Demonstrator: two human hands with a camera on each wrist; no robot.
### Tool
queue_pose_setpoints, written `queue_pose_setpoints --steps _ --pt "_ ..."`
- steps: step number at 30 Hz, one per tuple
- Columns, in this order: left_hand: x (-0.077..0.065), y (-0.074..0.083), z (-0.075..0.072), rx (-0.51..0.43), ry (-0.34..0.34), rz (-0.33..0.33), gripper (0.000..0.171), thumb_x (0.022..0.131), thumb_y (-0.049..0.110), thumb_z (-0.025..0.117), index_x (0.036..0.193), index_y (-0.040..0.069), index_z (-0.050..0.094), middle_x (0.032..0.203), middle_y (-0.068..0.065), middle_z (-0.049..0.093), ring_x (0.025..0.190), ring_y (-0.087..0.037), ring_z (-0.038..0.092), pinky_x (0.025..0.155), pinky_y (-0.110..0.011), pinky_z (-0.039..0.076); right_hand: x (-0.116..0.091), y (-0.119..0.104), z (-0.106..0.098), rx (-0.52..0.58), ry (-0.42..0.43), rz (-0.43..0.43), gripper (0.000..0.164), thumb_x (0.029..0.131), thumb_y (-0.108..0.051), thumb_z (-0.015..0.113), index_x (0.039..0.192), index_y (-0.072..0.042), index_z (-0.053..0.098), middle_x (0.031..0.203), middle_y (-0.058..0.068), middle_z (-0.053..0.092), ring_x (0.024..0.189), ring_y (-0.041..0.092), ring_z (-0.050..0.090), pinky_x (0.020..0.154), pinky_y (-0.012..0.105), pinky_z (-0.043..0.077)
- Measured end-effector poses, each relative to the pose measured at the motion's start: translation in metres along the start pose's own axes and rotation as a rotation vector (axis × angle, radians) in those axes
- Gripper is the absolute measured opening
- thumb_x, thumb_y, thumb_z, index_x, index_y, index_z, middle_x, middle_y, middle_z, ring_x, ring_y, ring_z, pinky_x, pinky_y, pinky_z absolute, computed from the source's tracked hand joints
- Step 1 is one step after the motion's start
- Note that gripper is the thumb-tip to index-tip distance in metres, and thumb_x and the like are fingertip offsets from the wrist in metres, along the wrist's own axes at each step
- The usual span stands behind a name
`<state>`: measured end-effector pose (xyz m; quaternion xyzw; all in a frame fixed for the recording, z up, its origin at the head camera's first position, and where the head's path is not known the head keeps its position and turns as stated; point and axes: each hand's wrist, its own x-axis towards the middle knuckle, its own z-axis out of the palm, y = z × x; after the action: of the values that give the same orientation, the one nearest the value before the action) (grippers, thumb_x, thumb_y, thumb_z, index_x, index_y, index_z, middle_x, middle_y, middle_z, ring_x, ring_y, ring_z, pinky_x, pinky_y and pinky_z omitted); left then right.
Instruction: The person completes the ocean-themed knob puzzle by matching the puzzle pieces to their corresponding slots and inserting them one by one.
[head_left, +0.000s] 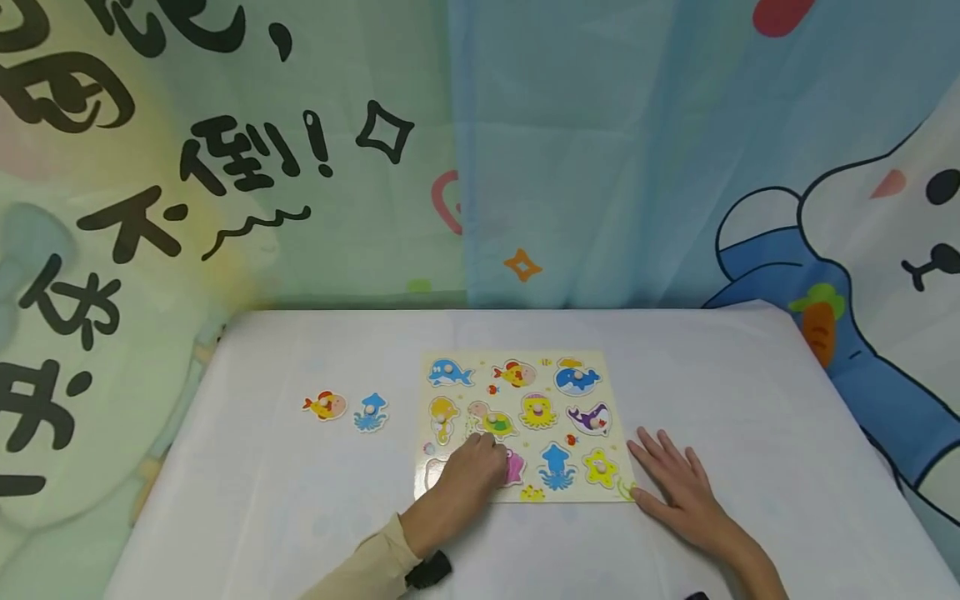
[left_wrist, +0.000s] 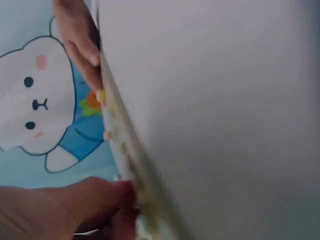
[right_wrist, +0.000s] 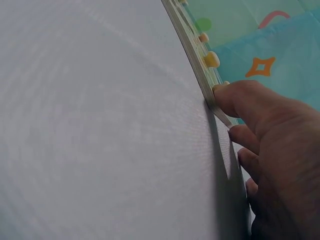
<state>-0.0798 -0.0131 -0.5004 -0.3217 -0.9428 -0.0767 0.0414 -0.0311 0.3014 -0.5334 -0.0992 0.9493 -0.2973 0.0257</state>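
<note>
A cream puzzle board [head_left: 525, 442] with sea-animal pieces lies on the table. My left hand [head_left: 468, 475] is over its lower left part, fingers curled, pinching at a pink puzzle piece [head_left: 515, 468] that the hand mostly covers. In the left wrist view the thumb [left_wrist: 107, 197] and a finger meet low at the board's face. My right hand [head_left: 678, 492] lies at the board's right edge with fingers spread, its thumb [right_wrist: 237, 100] resting on the lower right corner. A loose fish piece [head_left: 326, 406] and a blue squid piece [head_left: 371, 413] lie left of the board.
A white cloth covers the table [head_left: 285, 492]. Small knobs [right_wrist: 211, 59] stick up from the board's pieces. A printed curtain [head_left: 570, 167] hangs behind the table's far edge. At the board's lower left, a pale outlined shape [head_left: 432, 473] shows beside the left wrist.
</note>
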Motion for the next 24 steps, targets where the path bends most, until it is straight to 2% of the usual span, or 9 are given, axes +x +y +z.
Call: queue_pose_setpoints --steps 3,8,16,24 --pt "0.0042 0.0015 0.0004 -0.016 -0.027 -0.003 0.018 0.079 0.014 0.077 0.096 0.007 0.074 0.084 -0.004 0.065 0.075 -0.014 0.054 0.064 -0.021 0.047 -0.0002 -0.0012 -0.0001 -0.003 -0.008 0.014 0.064 0.091 -0.032 0.062 0.147 -0.01 0.041 0.156 0.022 0.03 0.152 0.035 0.006 0.117 0.061 -0.009" --pt "0.0029 0.0002 0.0004 -0.008 -0.049 0.013 0.02 0.08 0.013 0.077 0.099 0.008 0.074 0.087 -0.003 0.064 0.076 -0.014 0.054 0.066 -0.021 0.048 -0.0001 -0.002 -0.0007 -0.003 0.0 0.009 0.063 0.09 -0.032 0.062 0.146 -0.01 0.042 0.155 0.022 0.031 0.152 0.034 0.007 0.117 0.06 -0.008" --pt "0.0015 0.0019 0.0003 0.024 -0.034 0.019 0.026 0.08 0.015 0.078 0.104 0.008 0.073 0.091 -0.003 0.065 0.08 -0.014 0.057 0.069 -0.021 0.051 -0.0006 -0.0002 -0.0022 -0.01 0.025 -0.025 0.062 0.09 -0.029 0.063 0.145 -0.009 0.043 0.155 0.021 0.032 0.153 0.025 0.003 0.117 0.06 -0.007" --pt "-0.0048 0.004 0.0017 0.087 -0.013 0.006 0.028 0.081 0.016 0.077 0.107 0.008 0.071 0.09 -0.003 0.062 0.079 -0.013 0.054 0.067 -0.02 0.052 0.0007 -0.003 -0.0003 0.003 0.013 -0.011 0.062 0.09 -0.03 0.063 0.145 -0.008 0.043 0.154 0.024 0.032 0.152 0.03 0.006 0.117 0.061 -0.007"
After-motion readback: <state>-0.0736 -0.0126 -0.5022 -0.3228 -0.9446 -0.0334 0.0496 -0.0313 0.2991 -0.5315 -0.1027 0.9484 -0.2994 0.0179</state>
